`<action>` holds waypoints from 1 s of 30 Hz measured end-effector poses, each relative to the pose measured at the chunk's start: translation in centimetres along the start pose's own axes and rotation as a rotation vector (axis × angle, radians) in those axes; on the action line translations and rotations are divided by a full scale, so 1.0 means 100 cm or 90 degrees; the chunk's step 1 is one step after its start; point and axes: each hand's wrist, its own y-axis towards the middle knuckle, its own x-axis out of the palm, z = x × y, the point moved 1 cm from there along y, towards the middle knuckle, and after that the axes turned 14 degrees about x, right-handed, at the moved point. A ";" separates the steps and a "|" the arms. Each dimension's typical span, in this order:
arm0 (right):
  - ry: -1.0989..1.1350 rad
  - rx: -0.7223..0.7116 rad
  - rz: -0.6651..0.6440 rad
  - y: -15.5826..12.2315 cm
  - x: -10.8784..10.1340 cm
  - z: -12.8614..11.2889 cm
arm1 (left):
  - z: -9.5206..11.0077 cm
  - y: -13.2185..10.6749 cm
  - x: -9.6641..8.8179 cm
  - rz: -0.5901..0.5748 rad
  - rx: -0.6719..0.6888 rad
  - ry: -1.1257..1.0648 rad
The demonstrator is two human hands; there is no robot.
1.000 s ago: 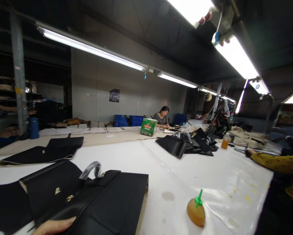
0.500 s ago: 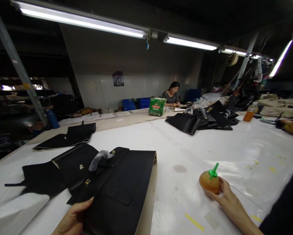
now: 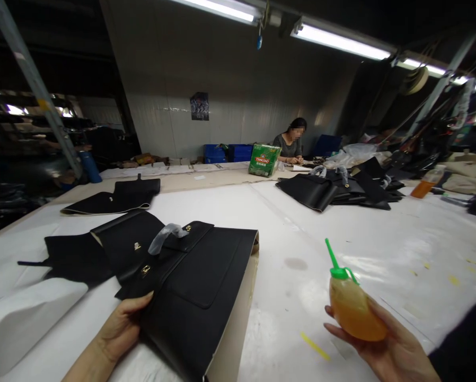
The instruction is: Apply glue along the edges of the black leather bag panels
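At the near left of the white table, a black leather bag panel [image 3: 206, 270] lies with its pale underside showing along the right edge. A plastic-wrapped handle [image 3: 166, 236] and gold fittings sit on it. My left hand [image 3: 121, 329] grips the panel's near left edge, thumb on top and fingers hidden underneath. In my right hand [image 3: 393, 339] is a squeeze bottle [image 3: 355, 305] of amber liquid, its green nozzle pointing up and slightly left. The bottle is above the table, right of the panel, and my fingers wrap round its lower part.
More black leather pieces [image 3: 119, 195] lie at the left, with white sheet material [image 3: 31, 313] near me. A pile of black bag parts [image 3: 341, 188], a green box [image 3: 264, 160] and a bottle of amber liquid [image 3: 428, 181] stand farther back. A co-worker [image 3: 289, 142] sits behind the table.
The squeeze bottle has been lifted and turned in my right hand, its nozzle now leaning left. My left hand still grips the panel. The camera view has tilted down.
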 end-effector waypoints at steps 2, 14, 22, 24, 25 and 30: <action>-0.057 0.052 -0.017 -0.014 0.006 0.010 | 0.000 0.000 0.000 -0.002 -0.013 -0.001; -0.214 -0.026 0.039 -0.022 0.026 0.037 | -0.001 0.001 -0.007 -0.026 -0.041 -0.013; -0.259 -0.079 0.039 -0.013 0.041 0.045 | 0.000 -0.004 -0.005 -0.021 -0.044 -0.036; -0.242 -0.072 0.026 -0.017 0.048 0.043 | -0.001 -0.003 -0.005 -0.025 -0.046 -0.029; -0.240 -0.064 0.011 -0.018 0.051 0.042 | -0.002 -0.003 -0.005 -0.028 -0.046 -0.026; -0.350 -0.144 0.026 -0.013 0.053 0.044 | -0.002 -0.002 -0.006 -0.038 -0.049 -0.019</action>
